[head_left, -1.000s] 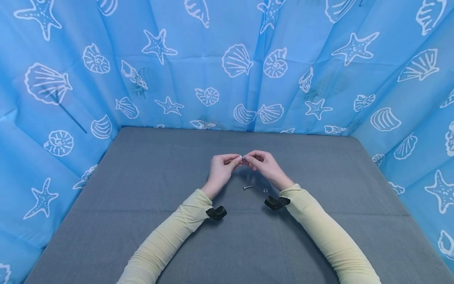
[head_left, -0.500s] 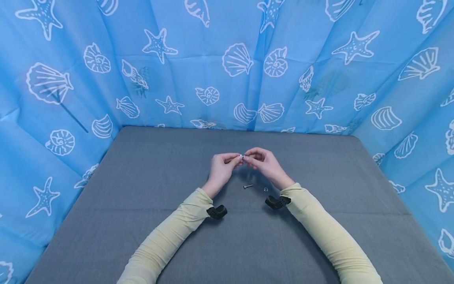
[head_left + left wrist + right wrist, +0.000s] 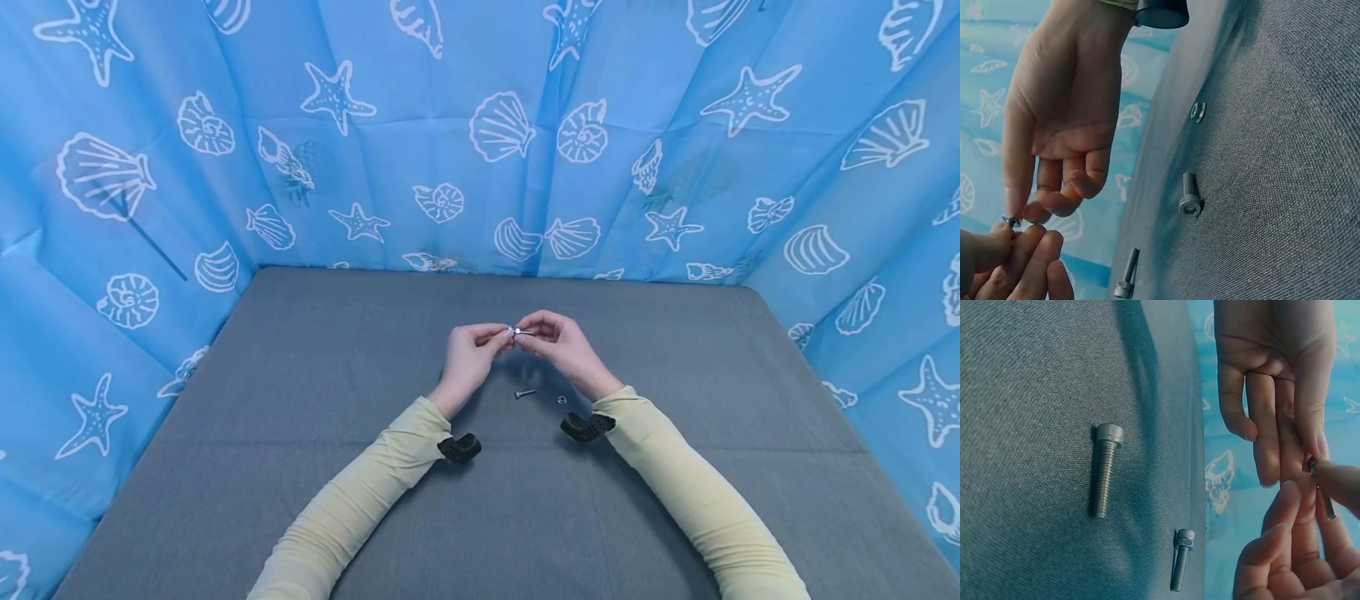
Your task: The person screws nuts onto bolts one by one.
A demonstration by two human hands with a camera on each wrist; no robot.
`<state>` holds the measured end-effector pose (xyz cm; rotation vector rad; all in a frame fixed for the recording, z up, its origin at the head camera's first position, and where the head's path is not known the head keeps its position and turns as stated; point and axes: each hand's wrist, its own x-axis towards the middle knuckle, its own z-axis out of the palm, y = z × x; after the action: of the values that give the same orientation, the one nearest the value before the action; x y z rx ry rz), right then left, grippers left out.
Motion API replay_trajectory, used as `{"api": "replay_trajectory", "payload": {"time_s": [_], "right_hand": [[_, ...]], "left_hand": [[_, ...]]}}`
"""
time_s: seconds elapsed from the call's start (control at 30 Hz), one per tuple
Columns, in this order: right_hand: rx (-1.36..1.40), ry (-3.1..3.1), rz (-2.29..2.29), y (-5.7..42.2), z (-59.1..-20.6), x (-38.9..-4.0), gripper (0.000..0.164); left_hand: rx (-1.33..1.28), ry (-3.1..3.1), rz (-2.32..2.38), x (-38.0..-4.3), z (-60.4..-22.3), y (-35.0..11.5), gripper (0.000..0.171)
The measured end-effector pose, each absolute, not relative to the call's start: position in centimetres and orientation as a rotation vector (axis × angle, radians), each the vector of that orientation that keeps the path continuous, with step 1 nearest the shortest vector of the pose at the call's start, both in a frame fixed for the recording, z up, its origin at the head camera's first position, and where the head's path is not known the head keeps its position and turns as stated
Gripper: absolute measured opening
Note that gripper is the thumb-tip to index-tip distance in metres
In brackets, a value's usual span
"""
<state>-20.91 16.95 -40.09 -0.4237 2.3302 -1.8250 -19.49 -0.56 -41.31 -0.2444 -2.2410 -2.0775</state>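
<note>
In the head view my left hand (image 3: 471,358) and right hand (image 3: 562,348) meet fingertip to fingertip above the table. Between them is a small silver bolt (image 3: 1330,506). My left thumb and fingers pinch its head end. My right thumb and fingers pinch it just beside that, and the bare shaft runs past the right thumb. Whether a nut sits under the right fingertips is hidden. Below, on the cloth, lie a loose socket-head bolt (image 3: 1107,470) and a loose nut (image 3: 1198,112). Another bolt with a nut on it (image 3: 1181,559) also lies there.
A grey cloth-covered table (image 3: 360,483) spreads under both arms. Black wrist cameras (image 3: 459,448) hang close to the surface at each cuff. A blue curtain (image 3: 420,150) with shells and starfish stands behind and along both sides.
Both hands stay almost in place. The right fingers have shifted slightly, and the bolt's shiny shaft now shows between them in the head view. The loose pieces lie still.
</note>
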Motion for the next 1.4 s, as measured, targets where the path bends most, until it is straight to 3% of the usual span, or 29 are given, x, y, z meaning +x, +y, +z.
{"api": "replay_trajectory", "payload": {"time_s": [1.4], "right_hand": [[-0.408, 2.351, -1.776, 16.6, -39.92, -20.86, 0.027]], "left_hand": [[-0.237, -2.225, -2.069, -19.56, -41.59, -0.71, 0.022]]}}
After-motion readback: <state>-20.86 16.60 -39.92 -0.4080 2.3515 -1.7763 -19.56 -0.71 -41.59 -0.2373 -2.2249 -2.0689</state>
